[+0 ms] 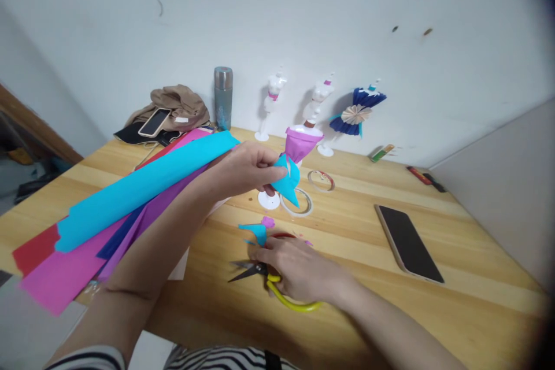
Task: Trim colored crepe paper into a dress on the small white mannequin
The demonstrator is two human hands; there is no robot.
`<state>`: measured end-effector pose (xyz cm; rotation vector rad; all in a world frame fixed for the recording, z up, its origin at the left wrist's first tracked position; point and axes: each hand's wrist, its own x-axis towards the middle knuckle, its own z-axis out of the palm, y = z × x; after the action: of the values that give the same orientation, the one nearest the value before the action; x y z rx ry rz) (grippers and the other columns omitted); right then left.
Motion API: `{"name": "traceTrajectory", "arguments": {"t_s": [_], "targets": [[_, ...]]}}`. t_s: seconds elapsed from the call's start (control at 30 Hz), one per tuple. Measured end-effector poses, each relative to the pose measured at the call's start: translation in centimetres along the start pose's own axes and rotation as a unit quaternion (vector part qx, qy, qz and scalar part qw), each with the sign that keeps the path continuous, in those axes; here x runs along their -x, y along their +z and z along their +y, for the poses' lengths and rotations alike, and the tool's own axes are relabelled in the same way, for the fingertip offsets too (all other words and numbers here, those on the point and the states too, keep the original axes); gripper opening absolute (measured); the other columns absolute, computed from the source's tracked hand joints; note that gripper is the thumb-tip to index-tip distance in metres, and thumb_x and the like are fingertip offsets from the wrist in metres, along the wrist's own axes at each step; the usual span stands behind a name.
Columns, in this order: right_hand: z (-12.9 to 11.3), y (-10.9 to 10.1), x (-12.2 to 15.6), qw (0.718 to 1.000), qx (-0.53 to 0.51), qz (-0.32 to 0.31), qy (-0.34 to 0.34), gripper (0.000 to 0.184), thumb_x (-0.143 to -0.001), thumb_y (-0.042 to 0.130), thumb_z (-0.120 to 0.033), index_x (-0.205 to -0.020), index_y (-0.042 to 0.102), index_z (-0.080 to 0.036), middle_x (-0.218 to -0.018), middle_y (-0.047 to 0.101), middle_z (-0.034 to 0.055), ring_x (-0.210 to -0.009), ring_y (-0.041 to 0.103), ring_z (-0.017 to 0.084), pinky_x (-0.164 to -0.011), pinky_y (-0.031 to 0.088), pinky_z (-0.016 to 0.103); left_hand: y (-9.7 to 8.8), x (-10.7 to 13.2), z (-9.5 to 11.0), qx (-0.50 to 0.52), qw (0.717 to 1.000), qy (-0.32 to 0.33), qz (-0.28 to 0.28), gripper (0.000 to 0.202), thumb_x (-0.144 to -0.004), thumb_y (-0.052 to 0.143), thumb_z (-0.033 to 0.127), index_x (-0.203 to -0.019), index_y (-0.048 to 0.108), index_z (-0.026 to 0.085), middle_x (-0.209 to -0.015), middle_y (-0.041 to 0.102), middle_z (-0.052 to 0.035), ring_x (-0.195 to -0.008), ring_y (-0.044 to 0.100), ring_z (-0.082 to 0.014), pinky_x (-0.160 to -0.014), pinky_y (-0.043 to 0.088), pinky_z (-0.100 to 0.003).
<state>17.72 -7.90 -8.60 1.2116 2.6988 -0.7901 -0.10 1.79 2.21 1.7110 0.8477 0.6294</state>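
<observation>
My left hand (243, 170) is closed in a pinch on a small cut piece of bright blue paper (287, 182), held above the table beside a doll-sized mannequin in a purple wrap (303, 141). Lower down, my right hand (299, 266) is closed over a pair of scissors (292, 302) with yellow handles. Their dark blades lie slightly parted, pointing left, close to the tabletop. Beyond its fingertips are a curved blue paper scrap (258, 232) and a crumpled purple scrap (267, 222). My right fingers partly hide the scissor handles.
Rolled coloured paper (147, 185) lies under my left forearm. Two tape rings (321, 181) sit mid-table. A phone (410, 243) lies right. Along the wall stand a flask (223, 98), white mannequins (275, 89) and one in a navy paper dress (358, 111). Brown cloth (180, 105) is piled back left.
</observation>
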Motion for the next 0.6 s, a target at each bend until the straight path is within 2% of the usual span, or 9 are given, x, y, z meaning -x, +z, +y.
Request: {"name": "traceTrajectory", "arguments": {"t_s": [0.07,0.2,0.33,0.43,0.5,0.6], "targets": [[-0.5,0.4,-0.1,0.999,0.016,-0.008,0.028,0.051,-0.083,0.071,-0.013,-0.133,0.074,-0.017,-0.118,0.075,0.0168,-0.112,0.069,0.034,-0.097,0.052,0.044,0.0,-0.1,-0.2,-0.012,1.0,-0.003,-0.01,0.028,-0.088,0.061,0.006,-0.063,0.071,0.014,-0.058,0.067,0.0025,-0.059,0.069,-0.0087,-0.057,0.051,-0.015],[-1.5,0.1,0.2,0.998,0.001,-0.033,0.046,0.078,-0.083,0.075,-0.016,-0.159,0.057,-0.018,-0.13,0.069,0.0197,-0.122,0.065,0.038,-0.096,0.055,0.045,-0.1,-0.2,-0.4,-0.016,1.0,-0.003,-0.023,0.027,-0.087,0.063,0.008,-0.062,0.07,0.015,-0.057,0.068,0.0024,-0.058,0.068,-0.0077,-0.053,0.047,-0.014],[-2.2,0.0,0.6,0.999,0.005,-0.029,0.026,0.073,-0.089,0.07,-0.012,-0.16,0.055,-0.018,-0.128,0.069,0.0184,-0.122,0.065,0.038,-0.095,0.055,0.044,-0.1,-0.3,-0.6,-0.014,0.999,0.009,-0.035,0.025,-0.087,0.064,0.012,-0.063,0.071,0.015,-0.058,0.07,0.0014,-0.057,0.066,-0.007,-0.053,0.045,-0.013],[-2.8,0.3,0.5,0.999,0.008,-0.033,0.038,0.078,-0.086,0.076,-0.015,-0.161,0.055,-0.02,-0.134,0.068,0.0181,-0.116,0.069,0.036,-0.089,0.055,0.041,0.1,-0.7,-0.9,-0.01,0.999,0.013,-0.04,0.024,-0.088,0.064,0.015,-0.066,0.072,0.015,-0.061,0.071,0.0005,-0.058,0.067,-0.0073,-0.056,0.048,-0.015],[-3.0,0.2,0.5,0.998,0.02,-0.041,0.037,0.067,-0.086,0.076,-0.017,-0.152,0.062,-0.018,-0.133,0.07,0.0178,-0.114,0.07,0.035,-0.087,0.054,0.039,0.3,-0.9,-1.1,-0.008,0.999,0.019,-0.038,0.023,-0.088,0.064,0.015,-0.066,0.072,0.015,-0.062,0.072,0.0002,-0.06,0.068,-0.008,-0.057,0.05,-0.016],[-3.0,-0.9,1.3,0.999,0.016,-0.03,0.031,0.038,-0.089,0.075,-0.017,-0.128,0.076,-0.018,-0.116,0.077,0.0136,-0.102,0.073,0.031,-0.079,0.051,0.035,0.4,-1.0,-1.5,-0.021,0.999,0.027,-0.037,0.021,-0.086,0.064,0.017,-0.067,0.073,0.015,-0.062,0.071,-0.0001,-0.061,0.068,-0.0093,-0.056,0.049,-0.016]]}}
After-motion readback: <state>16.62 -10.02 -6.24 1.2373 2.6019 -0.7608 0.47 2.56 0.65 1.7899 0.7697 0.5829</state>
